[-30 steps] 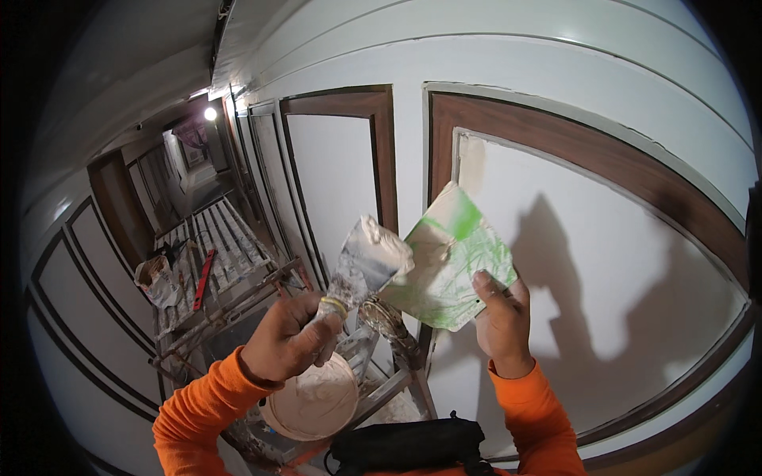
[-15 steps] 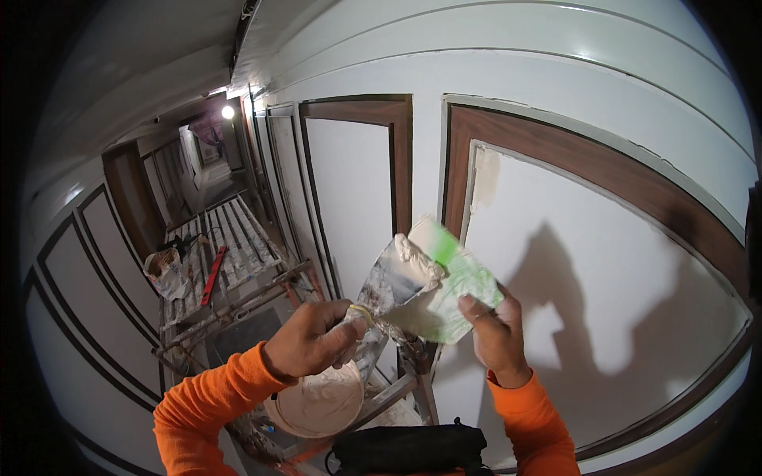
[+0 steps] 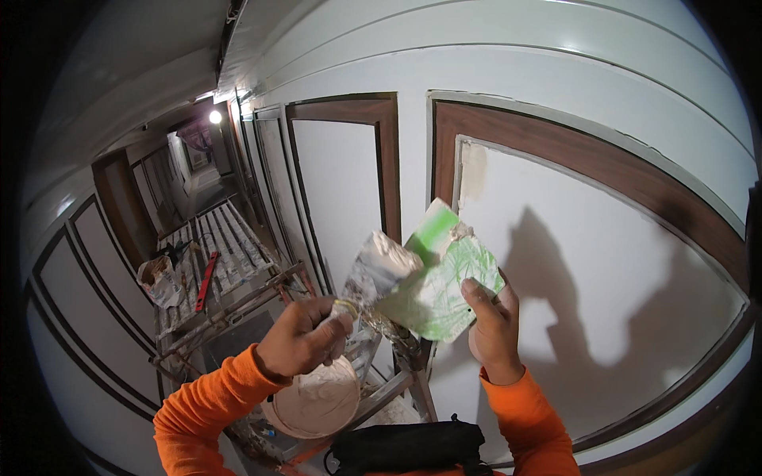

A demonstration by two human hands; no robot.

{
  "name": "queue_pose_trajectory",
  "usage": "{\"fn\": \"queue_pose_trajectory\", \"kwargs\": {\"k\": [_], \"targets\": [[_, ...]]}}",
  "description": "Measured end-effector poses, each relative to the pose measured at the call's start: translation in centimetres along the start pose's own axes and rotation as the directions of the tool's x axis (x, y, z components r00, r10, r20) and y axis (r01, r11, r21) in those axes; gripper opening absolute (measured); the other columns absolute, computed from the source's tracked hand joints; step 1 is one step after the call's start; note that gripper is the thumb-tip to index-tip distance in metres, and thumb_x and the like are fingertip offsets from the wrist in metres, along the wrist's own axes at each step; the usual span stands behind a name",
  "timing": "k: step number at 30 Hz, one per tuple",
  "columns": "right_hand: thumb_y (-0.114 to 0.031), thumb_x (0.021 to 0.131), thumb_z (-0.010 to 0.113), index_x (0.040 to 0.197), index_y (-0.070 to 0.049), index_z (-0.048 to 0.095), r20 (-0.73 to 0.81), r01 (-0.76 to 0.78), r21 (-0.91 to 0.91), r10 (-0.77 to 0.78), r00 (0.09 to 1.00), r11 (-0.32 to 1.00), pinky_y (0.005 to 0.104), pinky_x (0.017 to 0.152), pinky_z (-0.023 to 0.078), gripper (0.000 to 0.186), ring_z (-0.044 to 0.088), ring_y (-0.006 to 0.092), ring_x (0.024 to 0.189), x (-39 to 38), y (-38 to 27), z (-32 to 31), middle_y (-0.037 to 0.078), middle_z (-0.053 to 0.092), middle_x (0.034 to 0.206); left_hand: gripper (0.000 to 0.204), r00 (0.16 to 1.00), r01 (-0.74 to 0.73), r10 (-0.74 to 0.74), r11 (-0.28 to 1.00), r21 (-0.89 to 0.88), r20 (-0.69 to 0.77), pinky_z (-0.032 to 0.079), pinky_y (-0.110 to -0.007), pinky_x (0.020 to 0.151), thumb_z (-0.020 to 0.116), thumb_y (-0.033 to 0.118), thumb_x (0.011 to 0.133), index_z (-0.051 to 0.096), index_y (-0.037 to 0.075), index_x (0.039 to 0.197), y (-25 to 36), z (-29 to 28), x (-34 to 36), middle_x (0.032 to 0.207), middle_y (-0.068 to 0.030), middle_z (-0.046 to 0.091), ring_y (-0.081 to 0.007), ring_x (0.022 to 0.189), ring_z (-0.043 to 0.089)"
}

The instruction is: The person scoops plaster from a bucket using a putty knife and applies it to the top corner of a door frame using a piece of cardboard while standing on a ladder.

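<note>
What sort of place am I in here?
Likely a corridor under renovation: a slatted, white-spattered scaffold platform, a round bucket of beige paste, and a white wall panel with brown wood-look trim.

A paste-laden scraper [image 3: 370, 276] slants beside a smeared, tilted green spreader [image 3: 441, 287].

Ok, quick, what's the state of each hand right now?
Left hand: closed, holding the putty knife.
Right hand: closed, holding the green-streaked flat plate near its edge.
</note>
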State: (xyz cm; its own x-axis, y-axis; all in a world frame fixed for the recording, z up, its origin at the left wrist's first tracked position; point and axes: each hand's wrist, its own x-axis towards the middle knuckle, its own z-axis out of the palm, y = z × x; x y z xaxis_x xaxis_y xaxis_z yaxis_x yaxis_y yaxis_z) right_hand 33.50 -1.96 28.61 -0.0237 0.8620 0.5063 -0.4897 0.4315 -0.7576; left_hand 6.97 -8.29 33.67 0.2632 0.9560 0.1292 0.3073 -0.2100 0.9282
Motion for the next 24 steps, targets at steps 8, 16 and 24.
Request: {"fn": "queue_pose_trajectory", "kwargs": {"k": [8, 16, 24], "targets": [[-0.013, 0.099, 0.058, 0.131, 0.006, 0.056, 0.106, 0.050, -0.077, -0.042, 0.993, 0.996, 0.0253, 0.084, 0.048, 0.037, 0.058, 0.0086, 0.093, -0.4, -0.1, 0.7, 0.005, 0.065, 0.109, 0.037, 0.998, 0.002, -0.012, 0.991, 0.137, 0.067, 0.043, -0.028, 0.052, 0.055, 0.032, 0.102, 0.061, 0.000, 0.085, -0.3, 0.6, 0.0, 0.063, -0.0016, 0.057, -0.0097, 0.054, 0.054], [-0.015, 0.097, 0.060, 0.118, 0.005, 0.063, 0.287, 0.189, -0.501, -0.044, 0.957, 0.845, 0.0266, 0.060, 0.047, 0.029, 0.057, 0.0080, 0.064, -0.9, 1.5, -0.5, 0.004, 0.065, 0.073, 0.029, 0.998, -0.059, 0.060, 0.998, -0.024, 0.013, 0.043, -0.026, 0.052, 0.056, 0.027, 0.101, 0.060, 0.000, 0.089, 0.3, 0.4, -0.1, 0.065, -0.0007, 0.057, -0.0085, 0.055, 0.053], [-0.010, 0.091, 0.061, 0.121, 0.007, 0.061, 0.072, -0.070, -0.301, 0.096, 0.993, 0.951, 0.0273, 0.076, 0.053, 0.034, 0.065, 0.0133, 0.085, -0.5, -0.2, -1.4, 0.010, 0.070, 0.100, 0.024, 0.911, -0.363, 0.366, 0.930, 0.051, -0.191, 0.045, -0.025, 0.057, 0.060, 0.024, 0.100, 0.060, 0.001, 0.097, -2.9, -0.7, 1.3, 0.074, -0.0037, 0.060, -0.0099, 0.062, 0.056]]}}
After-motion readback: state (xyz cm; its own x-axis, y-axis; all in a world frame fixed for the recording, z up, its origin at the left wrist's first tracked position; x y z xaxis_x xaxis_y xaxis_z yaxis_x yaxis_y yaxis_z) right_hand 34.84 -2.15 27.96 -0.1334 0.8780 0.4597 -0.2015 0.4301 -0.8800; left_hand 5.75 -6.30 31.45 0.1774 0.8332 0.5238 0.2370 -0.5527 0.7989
